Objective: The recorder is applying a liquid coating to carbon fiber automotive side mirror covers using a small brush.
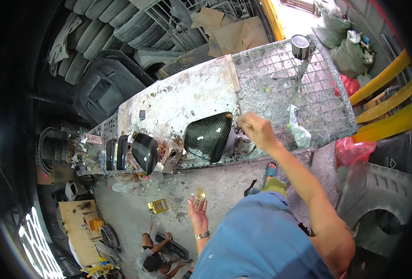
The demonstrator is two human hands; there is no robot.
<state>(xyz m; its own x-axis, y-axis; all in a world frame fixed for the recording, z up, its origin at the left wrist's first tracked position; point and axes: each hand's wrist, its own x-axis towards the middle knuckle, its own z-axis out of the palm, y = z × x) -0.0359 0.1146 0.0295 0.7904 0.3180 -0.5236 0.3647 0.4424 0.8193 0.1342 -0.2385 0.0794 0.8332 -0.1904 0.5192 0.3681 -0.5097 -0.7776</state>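
My left hand (197, 216), a metal-band watch on its wrist, holds up a small clear cup (198, 192) with some yellowish liquid in it, off the table's near side. Over the table, the fingers of my right hand (259, 131) are drawn together just right of a glossy black carbon-fibre shell (207, 137). Whatever they may pinch is too small to make out. An orange patch shows at the shell's upper right corner. The shell is propped up on the table, its support partly hidden. A second, smaller carbon-fibre shell (145, 152) stands farther left.
The long stained worktable (183, 93) has wire mesh at its right end, where a can (300, 46) stands. A crumpled white bag (299, 128) lies near my right forearm. Below are a yellow tin (158, 206) and a crouching person (159, 255) with a dark part.
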